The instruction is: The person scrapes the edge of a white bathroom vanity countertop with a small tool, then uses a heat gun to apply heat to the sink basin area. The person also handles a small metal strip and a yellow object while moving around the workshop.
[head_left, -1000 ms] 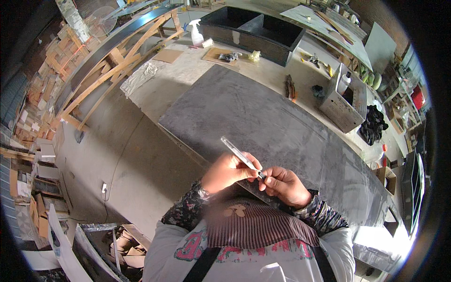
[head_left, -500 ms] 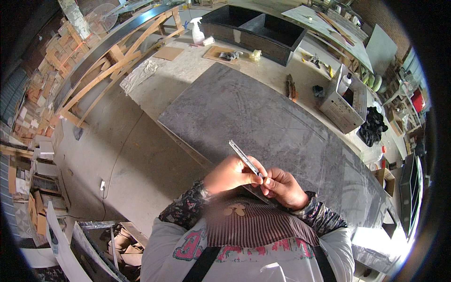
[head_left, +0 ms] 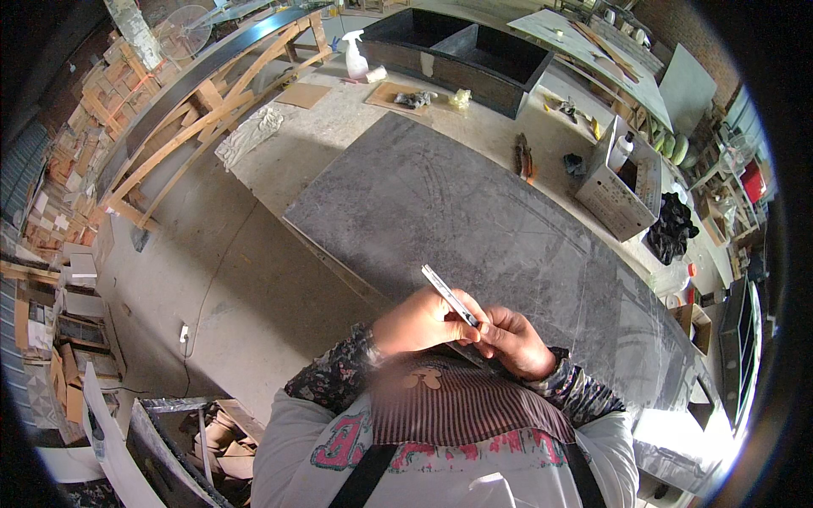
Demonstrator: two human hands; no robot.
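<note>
A slim silver utility knife [head_left: 444,289] slants up and to the left in front of my chest. My left hand [head_left: 419,322] is closed round its middle, thumb and fingers pressed against the sides. The lower end is pinched by my right hand [head_left: 519,345], whose fingertips meet those of the left. Both hands are above the near edge of a large dark grey slab [head_left: 457,195], which shows dusty smears and scratches. Whether a blade is out at the tip is too small to make out.
Beyond the slab stand a white spray bottle [head_left: 355,56] and a black two-part box [head_left: 423,66]. On the right are pliers [head_left: 524,158], a cardboard box [head_left: 622,190] and a black plastic bag [head_left: 671,229]. A wooden frame [head_left: 216,114] stands at the left.
The knife's upper end has dipped slightly toward me and to the right. Both hands keep hold of it, with a small shift of the fingers.
</note>
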